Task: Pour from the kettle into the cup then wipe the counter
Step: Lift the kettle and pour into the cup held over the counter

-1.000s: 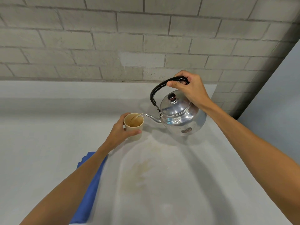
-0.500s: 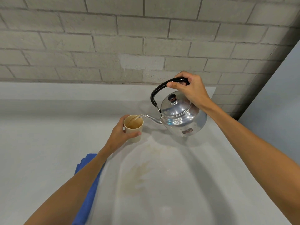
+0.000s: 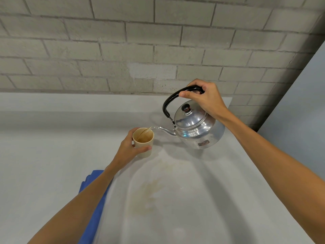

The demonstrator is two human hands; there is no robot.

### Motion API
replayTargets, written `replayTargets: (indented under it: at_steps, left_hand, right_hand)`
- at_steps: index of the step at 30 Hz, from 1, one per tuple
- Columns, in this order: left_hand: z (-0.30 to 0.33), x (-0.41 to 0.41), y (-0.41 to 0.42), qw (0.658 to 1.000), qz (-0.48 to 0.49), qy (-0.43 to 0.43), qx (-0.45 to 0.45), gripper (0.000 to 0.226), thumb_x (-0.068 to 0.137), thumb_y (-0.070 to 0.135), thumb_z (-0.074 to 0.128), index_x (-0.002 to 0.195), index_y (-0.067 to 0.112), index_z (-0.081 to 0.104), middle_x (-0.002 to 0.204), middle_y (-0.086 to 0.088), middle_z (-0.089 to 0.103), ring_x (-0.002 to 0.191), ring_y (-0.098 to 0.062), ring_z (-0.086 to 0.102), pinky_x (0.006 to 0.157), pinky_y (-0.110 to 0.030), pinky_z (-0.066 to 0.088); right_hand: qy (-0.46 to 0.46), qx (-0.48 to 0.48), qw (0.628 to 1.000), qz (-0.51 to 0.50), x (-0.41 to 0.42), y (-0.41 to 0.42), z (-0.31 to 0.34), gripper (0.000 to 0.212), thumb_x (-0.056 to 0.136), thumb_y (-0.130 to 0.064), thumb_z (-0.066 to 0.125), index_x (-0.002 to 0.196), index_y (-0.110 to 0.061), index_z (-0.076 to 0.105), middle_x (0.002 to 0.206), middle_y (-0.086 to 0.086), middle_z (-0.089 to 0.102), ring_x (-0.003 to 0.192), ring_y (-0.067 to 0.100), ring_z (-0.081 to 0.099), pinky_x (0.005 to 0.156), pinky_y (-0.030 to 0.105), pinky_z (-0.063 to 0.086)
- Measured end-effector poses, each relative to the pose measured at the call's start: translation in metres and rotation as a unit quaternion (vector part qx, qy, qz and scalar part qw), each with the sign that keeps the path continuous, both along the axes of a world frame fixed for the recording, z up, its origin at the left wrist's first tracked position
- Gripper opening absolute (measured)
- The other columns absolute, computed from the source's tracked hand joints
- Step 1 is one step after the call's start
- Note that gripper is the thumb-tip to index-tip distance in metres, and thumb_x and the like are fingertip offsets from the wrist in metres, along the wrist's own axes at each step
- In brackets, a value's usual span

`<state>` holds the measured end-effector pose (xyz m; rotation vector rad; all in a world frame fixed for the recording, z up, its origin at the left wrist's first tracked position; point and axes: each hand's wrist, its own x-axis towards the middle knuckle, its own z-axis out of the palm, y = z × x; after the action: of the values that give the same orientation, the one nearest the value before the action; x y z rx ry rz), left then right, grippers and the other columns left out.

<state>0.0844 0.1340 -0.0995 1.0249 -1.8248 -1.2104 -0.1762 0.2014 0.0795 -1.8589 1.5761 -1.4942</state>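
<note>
A shiny metal kettle [image 3: 198,132] with a black handle hangs tilted above the grey counter [image 3: 44,155], its thin spout over the cup's rim. My right hand [image 3: 206,100] grips the handle from above. A thin stream of liquid runs from the spout into a small beige cup [image 3: 144,142] that stands on the counter. My left hand [image 3: 129,148] is wrapped around the cup's left side. A blue cloth [image 3: 93,205] lies on the counter under my left forearm, partly hidden by it.
A brownish stain [image 3: 151,189] marks the counter in front of the cup. A grey brick wall [image 3: 123,50] runs behind the counter. The counter's right edge ends near the kettle, beside a pale grey panel [image 3: 299,111].
The stream keeps running into the cup. The kettle and both hands hold nearly the same pose; the view has shifted only slightly.
</note>
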Motion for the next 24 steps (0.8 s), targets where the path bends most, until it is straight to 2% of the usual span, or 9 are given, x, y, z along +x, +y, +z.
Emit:
replayTargets:
  at_steps: [5,8,11,13,20,24]
  left_hand:
    - [0.0021,0.0004,0.0015,1.000,-0.005,-0.005,-0.004,0.066,0.067,0.030,0.083,0.108,0.060,0.042,0.104,0.037,0.057,0.099,0.010,0.056,0.070,-0.007,0.049]
    - [0.0026,0.0003,0.0018,1.000,-0.004,-0.005,-0.005,0.066,0.067,0.029,0.083,0.108,0.060,0.043,0.105,0.036,0.058,0.099,0.010,0.056,0.070,-0.006,0.048]
    - [0.0026,-0.0001,0.0015,1.000,-0.002,-0.004,-0.005,0.066,0.066,0.030,0.084,0.109,0.059,0.043,0.108,0.029,0.059,0.099,0.010,0.057,0.071,-0.009,0.048]
    - [0.0023,-0.0004,0.0011,1.000,-0.001,-0.005,-0.005,0.066,0.066,0.030,0.084,0.109,0.058,0.043,0.109,0.028,0.059,0.099,0.010,0.057,0.072,-0.011,0.048]
    - [0.0029,0.0003,0.0023,1.000,-0.005,-0.006,-0.004,0.066,0.066,0.030,0.083,0.108,0.060,0.043,0.104,0.038,0.057,0.099,0.010,0.056,0.070,-0.006,0.048]
    - [0.0017,-0.0005,0.0012,1.000,0.000,0.001,0.000,0.066,0.065,0.030,0.084,0.109,0.058,0.043,0.109,0.027,0.058,0.098,0.009,0.057,0.074,-0.013,0.048]
  right_hand:
    - [0.005,-0.005,1.000,0.000,-0.0006,-0.0004,0.0022,0.023,0.073,-0.035,0.080,0.082,-0.017,0.070,0.055,-0.009,0.046,0.058,0.014,0.041,0.056,0.019,0.035]
    - [0.009,-0.004,1.000,-0.001,-0.0010,-0.0011,0.0030,0.023,0.073,-0.035,0.080,0.083,-0.016,0.070,0.052,-0.015,0.044,0.057,0.012,0.041,0.056,0.018,0.036]
    - [0.011,-0.001,1.000,0.001,-0.0009,-0.0014,0.0039,0.026,0.073,-0.034,0.080,0.085,-0.013,0.071,0.053,-0.013,0.044,0.057,0.013,0.041,0.057,0.019,0.036]
    - [0.012,0.002,1.000,0.001,-0.0010,-0.0015,0.0048,0.026,0.073,-0.034,0.080,0.084,-0.013,0.070,0.050,-0.017,0.045,0.055,0.008,0.041,0.056,0.016,0.036]
    - [0.015,0.010,1.000,0.011,-0.0002,-0.0014,0.0077,0.017,0.072,-0.036,0.080,0.078,-0.026,0.068,0.046,-0.019,0.045,0.051,0.001,0.039,0.053,0.009,0.035]
    - [0.021,0.009,1.000,0.008,-0.0002,-0.0021,0.0097,0.017,0.071,-0.040,0.081,0.075,-0.030,0.067,0.046,-0.019,0.045,0.051,0.001,0.038,0.053,0.011,0.034]
